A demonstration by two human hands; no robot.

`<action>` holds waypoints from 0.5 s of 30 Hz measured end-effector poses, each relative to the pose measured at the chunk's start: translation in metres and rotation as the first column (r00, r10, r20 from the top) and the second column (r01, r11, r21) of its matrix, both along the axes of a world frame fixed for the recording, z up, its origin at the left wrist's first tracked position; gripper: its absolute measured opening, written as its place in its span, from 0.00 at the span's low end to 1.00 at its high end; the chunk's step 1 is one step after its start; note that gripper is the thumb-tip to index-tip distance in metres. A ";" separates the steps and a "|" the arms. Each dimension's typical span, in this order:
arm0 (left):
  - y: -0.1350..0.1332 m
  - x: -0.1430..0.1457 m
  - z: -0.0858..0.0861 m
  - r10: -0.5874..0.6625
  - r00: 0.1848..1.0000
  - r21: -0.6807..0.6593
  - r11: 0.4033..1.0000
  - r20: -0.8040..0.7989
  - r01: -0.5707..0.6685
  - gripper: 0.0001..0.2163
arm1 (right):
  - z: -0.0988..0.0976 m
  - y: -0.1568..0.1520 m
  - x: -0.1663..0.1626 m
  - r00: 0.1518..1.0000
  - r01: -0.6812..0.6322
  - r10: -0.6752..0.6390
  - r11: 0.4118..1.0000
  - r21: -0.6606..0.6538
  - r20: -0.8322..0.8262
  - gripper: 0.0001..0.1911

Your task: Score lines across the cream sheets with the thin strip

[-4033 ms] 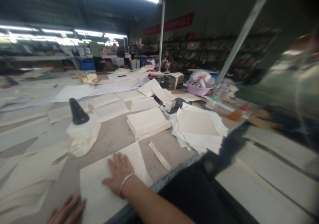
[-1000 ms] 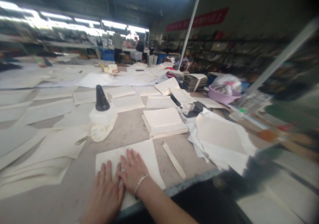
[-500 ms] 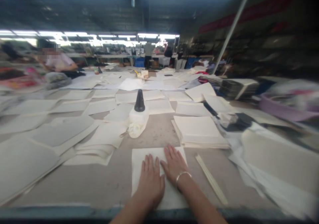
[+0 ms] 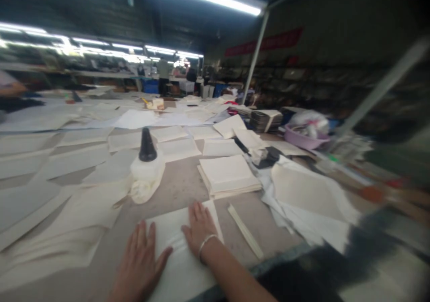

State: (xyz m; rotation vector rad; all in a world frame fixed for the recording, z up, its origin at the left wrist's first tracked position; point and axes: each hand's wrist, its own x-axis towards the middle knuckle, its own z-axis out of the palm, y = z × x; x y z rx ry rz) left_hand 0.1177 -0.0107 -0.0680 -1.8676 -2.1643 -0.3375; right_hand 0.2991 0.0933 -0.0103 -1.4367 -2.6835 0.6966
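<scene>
Half a second ago both hands lay side by side, touching, on the near sheet; now the left hand (image 4: 141,261) has slid out toward the left edge of the white paper sheet (image 4: 183,252), its palm partly over the bare tabletop (image 4: 174,187), while the right hand (image 4: 199,226) has moved up to the sheet's far right part, so a strip of paper shows between them. The head has swung right: the seated person at the far left has almost left the view, and the lilac basin (image 4: 304,139) and the pile of loose sheets (image 4: 309,194) on the right have come back in. The glue bottle (image 4: 147,165) now shows left of centre.
</scene>
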 end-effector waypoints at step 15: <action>0.010 -0.001 0.009 0.057 0.989 -0.135 0.990 0.137 -0.038 0.38 | -0.010 0.031 0.043 0.969 0.245 -0.244 0.969 0.025 -0.026 0.39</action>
